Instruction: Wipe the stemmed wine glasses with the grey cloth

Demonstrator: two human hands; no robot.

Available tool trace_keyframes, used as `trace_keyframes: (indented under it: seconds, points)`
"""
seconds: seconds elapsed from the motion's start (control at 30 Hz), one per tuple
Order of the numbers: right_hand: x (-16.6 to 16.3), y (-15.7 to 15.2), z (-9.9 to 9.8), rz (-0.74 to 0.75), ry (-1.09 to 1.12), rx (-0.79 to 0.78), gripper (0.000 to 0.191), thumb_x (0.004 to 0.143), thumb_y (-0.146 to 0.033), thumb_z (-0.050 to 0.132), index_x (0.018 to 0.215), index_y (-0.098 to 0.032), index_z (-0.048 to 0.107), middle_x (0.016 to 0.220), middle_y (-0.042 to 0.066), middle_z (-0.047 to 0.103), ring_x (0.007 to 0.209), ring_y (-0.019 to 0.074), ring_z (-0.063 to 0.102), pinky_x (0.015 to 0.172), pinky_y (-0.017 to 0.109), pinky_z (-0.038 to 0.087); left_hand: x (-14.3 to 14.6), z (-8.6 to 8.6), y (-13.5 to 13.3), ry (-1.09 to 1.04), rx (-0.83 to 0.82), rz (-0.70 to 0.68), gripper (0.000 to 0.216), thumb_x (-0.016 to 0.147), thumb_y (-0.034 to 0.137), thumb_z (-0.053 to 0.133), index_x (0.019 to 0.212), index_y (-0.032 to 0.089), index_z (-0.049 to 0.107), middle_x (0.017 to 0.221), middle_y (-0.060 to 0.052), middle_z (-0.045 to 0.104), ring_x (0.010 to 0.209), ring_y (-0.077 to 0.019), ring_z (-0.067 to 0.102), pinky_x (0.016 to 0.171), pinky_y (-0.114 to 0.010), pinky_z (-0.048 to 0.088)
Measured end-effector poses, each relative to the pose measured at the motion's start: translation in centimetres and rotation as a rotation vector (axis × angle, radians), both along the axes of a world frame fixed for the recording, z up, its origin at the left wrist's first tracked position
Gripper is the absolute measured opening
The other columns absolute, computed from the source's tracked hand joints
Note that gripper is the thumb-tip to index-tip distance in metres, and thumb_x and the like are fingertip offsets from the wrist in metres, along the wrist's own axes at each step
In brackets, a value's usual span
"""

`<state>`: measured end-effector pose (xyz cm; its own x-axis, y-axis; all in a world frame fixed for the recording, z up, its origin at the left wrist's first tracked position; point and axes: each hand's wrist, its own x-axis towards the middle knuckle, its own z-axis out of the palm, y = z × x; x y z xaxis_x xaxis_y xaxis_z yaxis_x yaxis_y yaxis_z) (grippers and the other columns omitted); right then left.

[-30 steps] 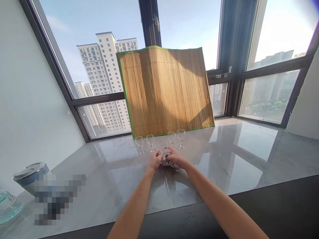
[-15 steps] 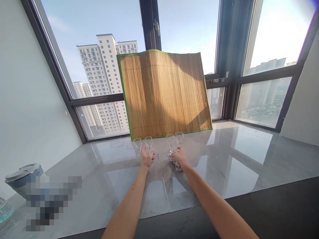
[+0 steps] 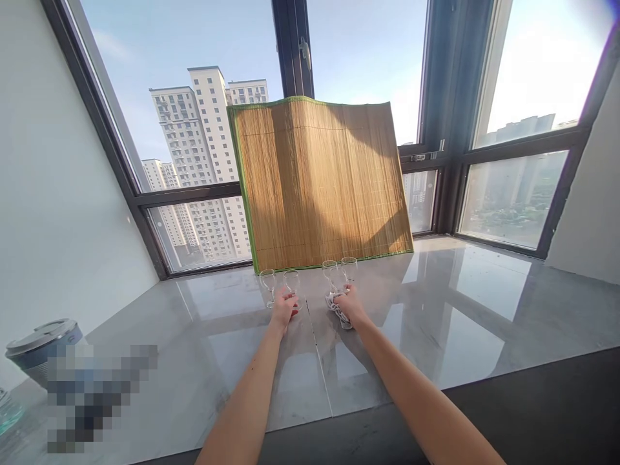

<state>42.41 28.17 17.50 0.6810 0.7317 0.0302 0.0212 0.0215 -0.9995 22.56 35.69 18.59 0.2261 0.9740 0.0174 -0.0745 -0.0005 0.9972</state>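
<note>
My left hand (image 3: 285, 312) has its fingers closed at the foot of a clear stemmed glass (image 3: 291, 279). A second stemmed glass (image 3: 267, 280) stands just to its left. In my right hand (image 3: 352, 305) is a crumpled light cloth (image 3: 338, 310), resting low against the sill. Right behind that hand are two more clear glasses, one on the left (image 3: 330, 274) and one on the right (image 3: 349, 268). My fingers partly hide the stems and bases.
A bamboo mat (image 3: 320, 187) with green edging leans on the window behind the glasses. The glossy grey sill (image 3: 194, 349) has a front edge close to me. A lidded cup (image 3: 43, 349) and a partly seen clear container (image 3: 7, 413) are at far left, near a pixelated patch.
My left hand has drawn slightly toward me, and the glass at its fingers has shifted a little nearer and to the right. My right hand with the cloth has hardly moved.
</note>
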Motion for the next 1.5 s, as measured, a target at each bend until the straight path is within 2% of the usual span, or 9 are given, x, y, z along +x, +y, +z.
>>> trace_keyframes:
  seconds: [0.13, 0.23, 0.4, 0.53, 0.7, 0.8, 0.97, 1.23, 1.5]
  points:
    - [0.2, 0.5, -0.2, 0.003, -0.025, 0.008, 0.055, 0.051, -0.014, 0.062, 0.102, -0.025, 0.045, 0.074, -0.002, 0.059, 0.06, 0.0184, 0.06, 0.051, 0.027, 0.042, 0.1, -0.2, 0.0, 0.092, 0.069, -0.004, 0.043, 0.073, 0.027, 0.071, 0.113, 0.018, 0.062, 0.101, -0.005, 0.06, 0.064, -0.0065, 0.053, 0.054, -0.019, 0.045]
    - [0.2, 0.6, -0.7, -0.012, -0.061, 0.021, 0.058, 0.051, -0.017, 0.062, 0.106, -0.024, 0.045, 0.074, -0.002, 0.059, 0.058, 0.0179, 0.059, 0.05, 0.027, 0.042, 0.3, -0.3, -0.1, 0.119, 0.105, 0.005, 0.036, 0.072, 0.029, 0.071, 0.104, 0.016, 0.065, 0.094, -0.004, 0.061, 0.06, -0.0071, 0.052, 0.054, -0.02, 0.045]
    - [-0.9, -0.7, -1.0, -0.185, -0.237, 0.15, 0.063, 0.054, -0.022, 0.061, 0.115, -0.023, 0.045, 0.078, -0.002, 0.055, 0.061, 0.0176, 0.057, 0.052, 0.026, 0.04, 0.6, -0.1, -0.7, 0.23, 0.253, 0.031, 0.029, 0.077, 0.034, 0.067, 0.1, 0.015, 0.065, 0.087, -0.005, 0.066, 0.06, -0.0103, 0.056, 0.055, -0.023, 0.044]
    - [-2.8, -2.4, 1.1, -0.265, -0.378, 0.272, 0.054, 0.066, -0.025, 0.057, 0.118, -0.023, 0.045, 0.085, 0.001, 0.054, 0.062, 0.0163, 0.055, 0.053, 0.026, 0.04, 0.4, 0.4, -1.7, 0.376, 0.498, 0.112, 0.03, 0.084, 0.036, 0.058, 0.107, 0.018, 0.067, 0.09, -0.005, 0.07, 0.066, -0.0131, 0.06, 0.063, -0.024, 0.044]
    - [-4.4, -3.3, 3.3, -0.054, -0.589, 0.466, 0.047, 0.073, -0.02, 0.055, 0.119, -0.023, 0.044, 0.082, -0.001, 0.053, 0.068, 0.015, 0.054, 0.067, 0.027, 0.045, 0.4, 1.5, -3.5, 0.691, 0.674, 0.163, 0.031, 0.09, 0.032, 0.053, 0.114, 0.02, 0.068, 0.096, -0.007, 0.073, 0.078, -0.0187, 0.065, 0.069, -0.026, 0.041]
    - [-4.9, -3.1, 3.0, 0.12, -0.718, 0.535, 0.046, 0.075, -0.016, 0.054, 0.119, -0.023, 0.044, 0.082, -0.001, 0.054, 0.072, 0.0151, 0.054, 0.071, 0.028, 0.045, 0.4, 1.9, -4.6, 0.895, 0.741, 0.138, 0.029, 0.09, 0.027, 0.052, 0.112, 0.02, 0.07, 0.095, -0.009, 0.073, 0.086, -0.0219, 0.066, 0.07, -0.027, 0.04]
    - [-5.2, -2.9, 2.3, 0.205, -0.754, 0.574, 0.043, 0.078, -0.016, 0.054, 0.119, -0.024, 0.046, 0.086, 0.0, 0.057, 0.074, 0.0153, 0.055, 0.072, 0.028, 0.045, 0.1, 2.3, -5.5, 1.133, 0.8, 0.218, 0.023, 0.086, 0.019, 0.052, 0.094, 0.019, 0.073, 0.089, -0.011, 0.071, 0.094, -0.0254, 0.061, 0.077, -0.032, 0.039]
    - [-4.7, -3.4, 3.2, 0.1, -0.661, 0.475, 0.039, 0.076, -0.017, 0.052, 0.113, -0.026, 0.05, 0.084, 0.0, 0.058, 0.075, 0.0173, 0.056, 0.075, 0.028, 0.044, -0.4, 2.3, -5.9, 1.085, 0.876, 0.293, 0.026, 0.084, 0.013, 0.05, 0.086, 0.021, 0.075, 0.085, -0.012, 0.069, 0.104, -0.0314, 0.049, 0.097, -0.049, 0.026]
    - [-3.8, -3.0, 3.0, 0.007, -0.695, 0.377, 0.037, 0.073, -0.018, 0.051, 0.109, -0.025, 0.052, 0.081, -0.001, 0.057, 0.073, 0.0174, 0.055, 0.074, 0.029, 0.042, -0.6, 2.0, -5.2, 0.95, 0.816, 0.335, 0.033, 0.081, 0.008, 0.05, 0.091, 0.025, 0.078, 0.086, -0.012, 0.069, 0.109, -0.0329, 0.048, 0.102, -0.049, 0.024]
